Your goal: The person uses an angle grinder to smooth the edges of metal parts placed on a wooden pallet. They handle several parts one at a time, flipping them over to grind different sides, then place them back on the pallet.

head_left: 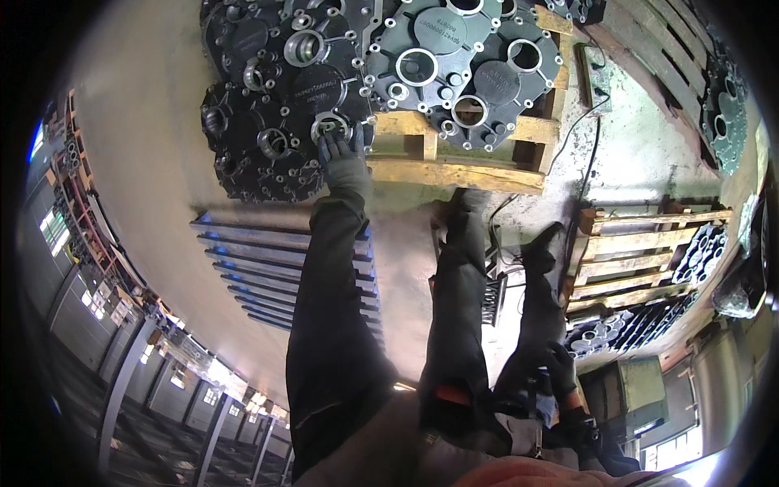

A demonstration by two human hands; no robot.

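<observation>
My left hand (345, 166), in a grey glove, reaches forward to a stack of dark metal housing castings (312, 93). Its fingers lie stretched out at the rim of a round bore on the lower casting, with no separate object visible in them. A lighter grey housing casting (434, 45) lies just right of that stack, and another casting (499, 81) is beside it. Low at my right side is my right hand (560, 369), in a dark glove. Its fingers are dim and partly hidden, so whether it holds anything is unclear.
A wooden pallet (454, 174) supports castings in front of me. Blue-grey slats (276, 276) lie at left. Another pallet (625, 243), with castings (702, 256), stands at right. Cables (588, 154) run across the floor near a power strip (596, 77). My legs (458, 308) stand close by.
</observation>
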